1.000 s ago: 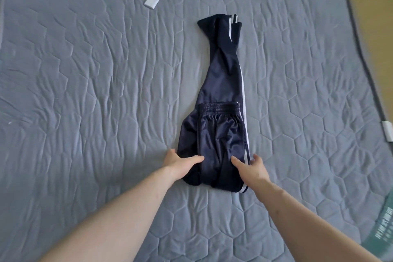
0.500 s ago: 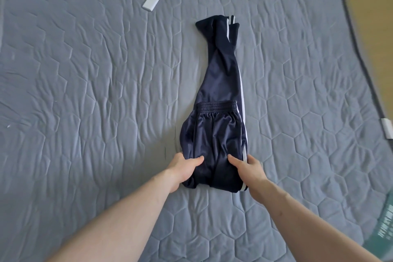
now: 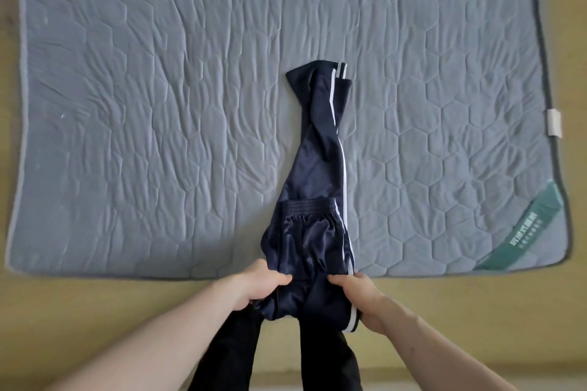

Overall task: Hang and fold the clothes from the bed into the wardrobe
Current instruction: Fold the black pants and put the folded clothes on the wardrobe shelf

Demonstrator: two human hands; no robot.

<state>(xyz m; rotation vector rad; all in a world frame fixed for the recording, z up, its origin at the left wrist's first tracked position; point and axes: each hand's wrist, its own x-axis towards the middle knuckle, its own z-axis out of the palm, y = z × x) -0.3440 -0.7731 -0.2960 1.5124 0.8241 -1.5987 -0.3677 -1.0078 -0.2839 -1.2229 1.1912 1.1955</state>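
Head view — we pinch navy track pants [image 3: 317,174] at near fold: left hand [image 3: 263,284] and right hand [image 3: 362,298] both clenched on fabric, overhanging grey bed [image 3: 158,105] edge.

I see the track pants [image 3: 317,168] as dark navy with a slight sheen, and a thin white stripe runs down their right side seam. At the far cuff the stripe doubles into two short white bars, and white shows again at the near hem. The mattress pad [image 3: 158,105] under them reads as a muted grey-blue, quilted in a hexagon pattern with wrinkled stitching, edged in dark grey piping on the right and paler piping on the left. Its near-right corner carries a green strap [image 3: 524,233] with pale lettering. A small white tab [image 3: 554,122] sits on the right edge. The floor [image 3: 95,311] looks yellowish tan.
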